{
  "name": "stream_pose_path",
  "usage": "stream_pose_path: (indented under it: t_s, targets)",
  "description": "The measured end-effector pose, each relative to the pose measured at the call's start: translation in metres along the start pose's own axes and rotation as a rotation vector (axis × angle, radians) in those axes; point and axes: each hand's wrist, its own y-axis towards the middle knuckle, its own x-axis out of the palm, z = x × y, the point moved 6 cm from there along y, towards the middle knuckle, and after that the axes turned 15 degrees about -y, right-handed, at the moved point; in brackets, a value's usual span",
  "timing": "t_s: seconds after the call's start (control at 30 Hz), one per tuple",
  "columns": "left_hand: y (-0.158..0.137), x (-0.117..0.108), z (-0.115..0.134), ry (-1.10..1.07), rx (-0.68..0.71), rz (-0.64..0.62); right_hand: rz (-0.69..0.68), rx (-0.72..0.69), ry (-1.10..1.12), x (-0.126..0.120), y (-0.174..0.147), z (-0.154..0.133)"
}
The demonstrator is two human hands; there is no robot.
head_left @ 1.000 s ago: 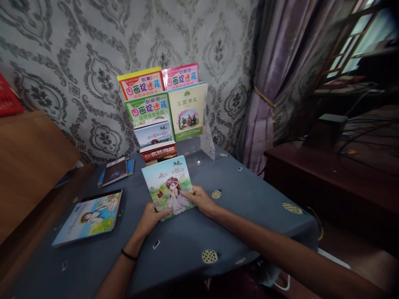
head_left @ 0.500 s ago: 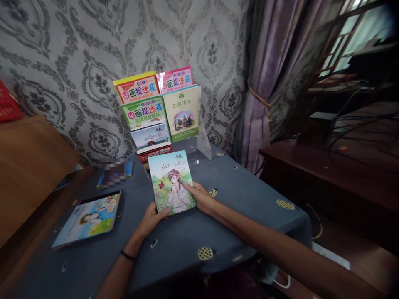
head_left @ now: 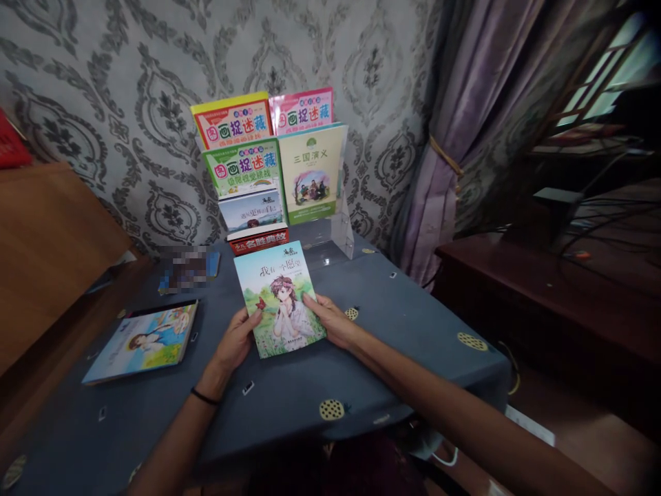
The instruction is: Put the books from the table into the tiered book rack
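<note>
Between my two hands is a paperback book (head_left: 281,303) with a drawn figure and a red butterfly on its cover, tilted towards me above the table. My left hand (head_left: 238,339) grips its left edge, thumb on the cover by the butterfly. On the right edge, my right hand (head_left: 330,320) is closed with its thumb on the front; the fingers behind are hidden. Just beyond stands a clear display rack (head_left: 341,234) holding several books in tiers, among them a green picture book (head_left: 245,169), a cream book (head_left: 312,176) and a red book (head_left: 258,241).
A book with a blue and yellow cover (head_left: 142,341) lies on the blue tablecloth (head_left: 403,344) at left, with a partly blurred book (head_left: 206,269) behind it. A wooden panel (head_left: 51,241) borders the left side. A dark red desk (head_left: 496,275) with cables stands at right.
My left hand has slid up the book's left edge from its lower corner. The book sits slightly further left in view and looks a little larger. My right hand keeps its grip.
</note>
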Motion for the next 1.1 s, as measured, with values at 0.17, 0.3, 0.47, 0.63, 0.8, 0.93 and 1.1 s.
stream_pose_path:
  t_s: [0.17,0.3,0.47,0.63,0.8,0.93,1.1]
  targets:
    - [-0.001,-0.001,-0.002,-0.064,-0.054,-0.032,-0.029,-0.007,-0.009,0.002,-0.002,-0.001]
    - [-0.002,-0.002,-0.002,-0.045,-0.083,-0.057,-0.057,-0.016,-0.011,0.003,-0.002,-0.001]
    - [0.001,0.003,0.008,0.130,-0.071,-0.143,-0.068,-0.086,-0.098,-0.005,0.002,-0.007]
    - [-0.003,0.010,0.028,0.486,0.038,-0.249,-0.101,-0.255,-0.364,-0.015,-0.008,-0.038]
    - [-0.019,0.013,0.031,0.866,0.245,-0.413,-0.214,-0.484,-0.829,-0.016,-0.032,-0.058]
    - [-0.034,0.002,0.014,1.096,0.410,-0.448,-0.300,-0.562,-1.201,-0.019,-0.044,-0.043]
    - [-0.050,-0.012,-0.007,1.269,0.472,-0.477,-0.392,-0.468,-1.419,-0.012,-0.055,-0.030]
